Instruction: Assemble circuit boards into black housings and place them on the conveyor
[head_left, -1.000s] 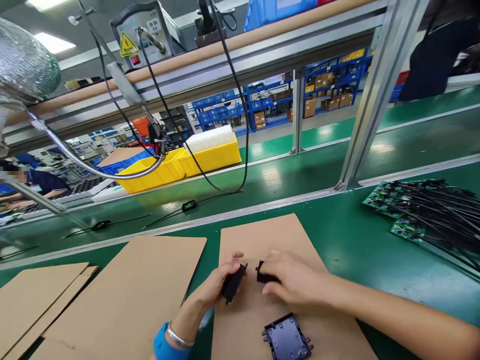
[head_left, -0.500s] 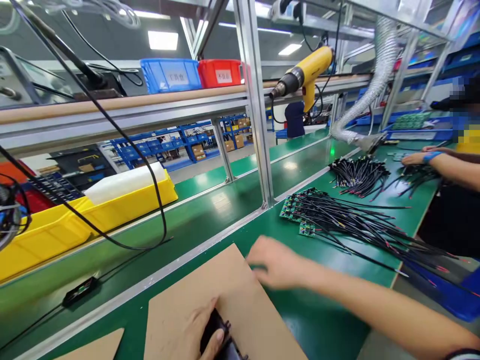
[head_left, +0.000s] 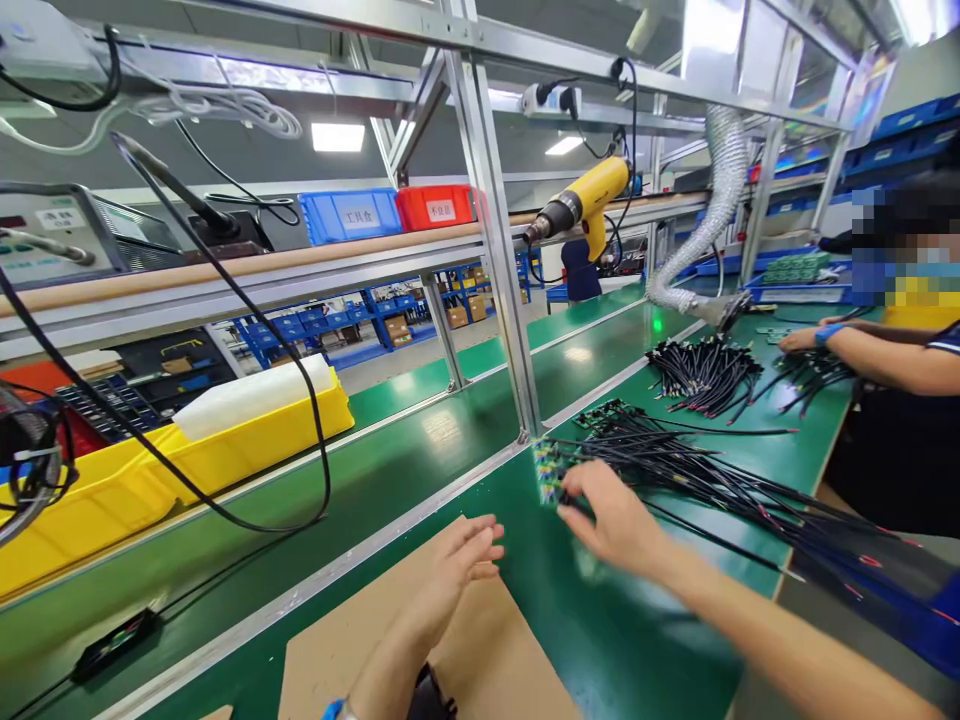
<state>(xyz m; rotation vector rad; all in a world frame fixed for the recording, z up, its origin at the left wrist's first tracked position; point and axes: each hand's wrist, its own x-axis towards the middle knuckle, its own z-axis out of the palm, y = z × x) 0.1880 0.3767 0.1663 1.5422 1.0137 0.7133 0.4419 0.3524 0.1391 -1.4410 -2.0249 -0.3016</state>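
Observation:
My right hand [head_left: 619,520] pinches a small green circuit board [head_left: 547,470], blurred by motion, beside the pile of boards with long black wires [head_left: 697,470]. Whether wires hang from the held board is hard to make out. Fingers stretched out and holding nothing, my left hand [head_left: 457,565] hovers over a brown cardboard sheet [head_left: 499,650]. Below my left wrist, a black plastic part [head_left: 433,697] lies on the cardboard, partly hidden by my forearm.
A second bundle of black wires [head_left: 705,370] lies farther back, near a co-worker's hands [head_left: 802,340]. A yellow heat gun [head_left: 589,200] hangs above the green bench [head_left: 645,620]. A metal post [head_left: 499,250] rises from the bench; a yellow tray [head_left: 255,425] stands left.
My right hand has moved from the cardboard's edge to the board pile and taken a circuit board. My left hand has let go of the black plastic part and moved up. The view has tilted upward.

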